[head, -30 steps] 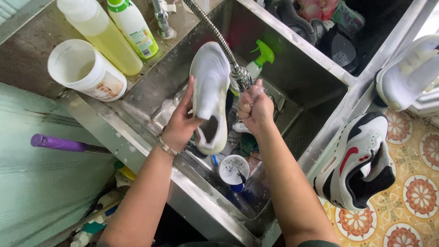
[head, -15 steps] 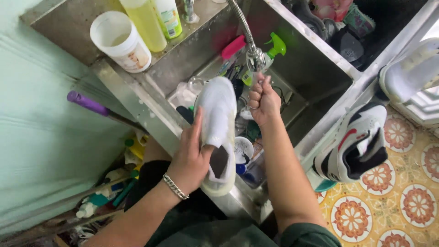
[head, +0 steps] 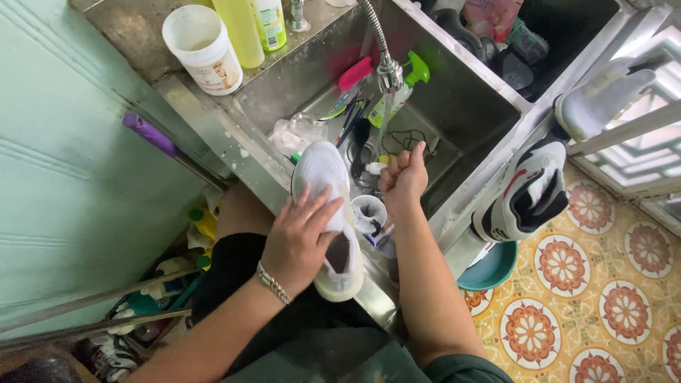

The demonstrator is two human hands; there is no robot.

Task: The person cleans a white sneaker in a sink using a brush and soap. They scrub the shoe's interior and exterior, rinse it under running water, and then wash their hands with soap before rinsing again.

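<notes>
1. Your left hand (head: pixel 301 245) clamps the white fabric sneaker (head: pixel 330 213), its grip pressed around it, over the front rim of the steel sink (head: pixel 245 152).
2. Your right hand (head: pixel 403 176) is curled shut, empty, beneath the flexible metal faucet (head: pixel 386 60).
3. Judged progress: the sneaker looks wet; rinsing appears unfinished.

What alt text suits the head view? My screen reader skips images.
A person's left hand holds a white sneaker on the rim of a steel sink, while the right hand, loosely closed, is under the faucet. Another sneaker leans nearby.
</notes>
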